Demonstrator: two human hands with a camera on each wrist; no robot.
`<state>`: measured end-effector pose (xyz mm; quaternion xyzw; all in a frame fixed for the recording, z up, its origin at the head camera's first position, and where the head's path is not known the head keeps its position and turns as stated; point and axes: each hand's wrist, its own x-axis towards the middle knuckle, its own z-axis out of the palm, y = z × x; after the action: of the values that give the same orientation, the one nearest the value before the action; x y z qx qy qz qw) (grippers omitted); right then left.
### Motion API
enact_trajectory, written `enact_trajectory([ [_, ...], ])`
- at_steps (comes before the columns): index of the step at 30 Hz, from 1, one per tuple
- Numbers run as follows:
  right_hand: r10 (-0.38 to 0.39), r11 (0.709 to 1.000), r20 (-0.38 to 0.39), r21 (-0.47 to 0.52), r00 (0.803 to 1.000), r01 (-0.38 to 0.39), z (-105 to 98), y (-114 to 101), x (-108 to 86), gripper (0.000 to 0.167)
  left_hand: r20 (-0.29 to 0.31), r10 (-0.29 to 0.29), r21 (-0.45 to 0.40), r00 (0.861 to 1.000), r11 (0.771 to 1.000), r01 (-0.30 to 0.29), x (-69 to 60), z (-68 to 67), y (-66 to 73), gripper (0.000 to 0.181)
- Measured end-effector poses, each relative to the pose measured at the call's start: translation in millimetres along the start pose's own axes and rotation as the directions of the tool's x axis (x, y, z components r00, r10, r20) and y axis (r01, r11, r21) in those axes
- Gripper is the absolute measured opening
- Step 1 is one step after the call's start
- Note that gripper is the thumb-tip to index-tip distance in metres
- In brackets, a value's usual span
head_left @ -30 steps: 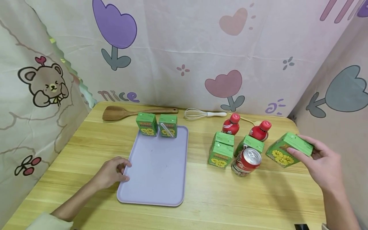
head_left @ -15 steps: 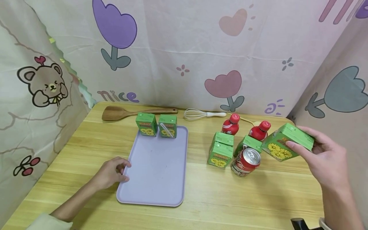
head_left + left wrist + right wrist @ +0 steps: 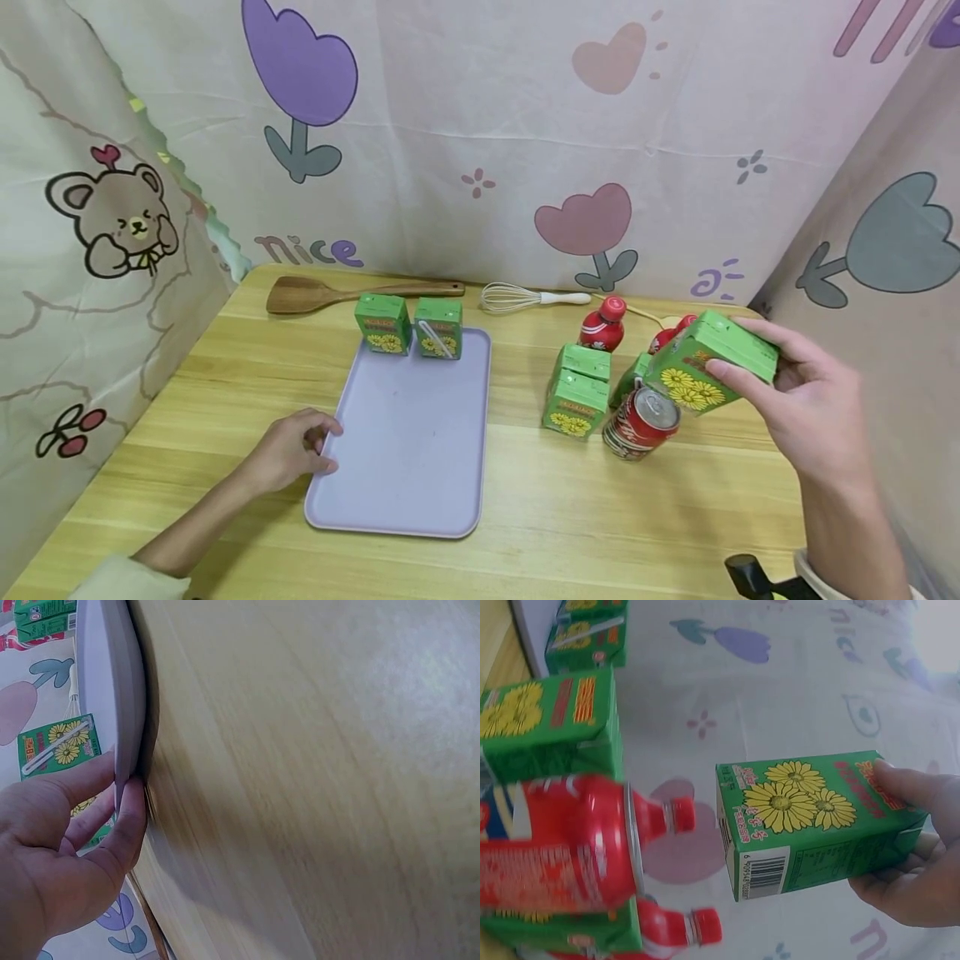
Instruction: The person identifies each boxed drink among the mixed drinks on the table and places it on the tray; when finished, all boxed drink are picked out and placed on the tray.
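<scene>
In the head view, the left hand (image 3: pixel 288 450) pinches the left rim of a lilac tray (image 3: pixel 401 467) lying on the wooden counter (image 3: pixel 570 517). Two green cartons (image 3: pixel 384 325) stand side by side at its far end. The right hand (image 3: pixel 817 408) grasps the flowered carton (image 3: pixel 716 362), tilted, partly covering one red bottle (image 3: pixel 670 333). A red can (image 3: pixel 642 425) stands near it, with a pair of cartons (image 3: pixel 576 404) to the left. A spatula (image 3: pixel 315 293) and a whisk (image 3: pixel 525 297) lie along the back.

In the left wrist view, the left hand's fingers lie on both sides of the rim.

In the right wrist view, the flowered carton is held above the bottle caps (image 3: pixel 707 925), apart from them, its barcode showing.
</scene>
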<state>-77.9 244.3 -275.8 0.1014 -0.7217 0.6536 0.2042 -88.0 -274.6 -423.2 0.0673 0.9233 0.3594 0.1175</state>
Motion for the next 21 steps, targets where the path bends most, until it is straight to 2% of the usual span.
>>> enact_trajectory([
  [10, -0.021, 0.999, 0.078, -0.033, 0.997, 0.024, 32, -2, -0.7, 0.045, 0.003, 0.006, -0.004, 1.000, 1.000, -0.006, 0.7, -0.6, 1.2, 0.036],
  [21, 0.075, 0.996, 0.156, -0.063, 0.985, -0.066, 82, 7, -1.0, 0.047, 0.001, -0.002, 0.007, 1.000, 1.000, 0.002, 0.8, 0.1, 0.4, 0.037],
])
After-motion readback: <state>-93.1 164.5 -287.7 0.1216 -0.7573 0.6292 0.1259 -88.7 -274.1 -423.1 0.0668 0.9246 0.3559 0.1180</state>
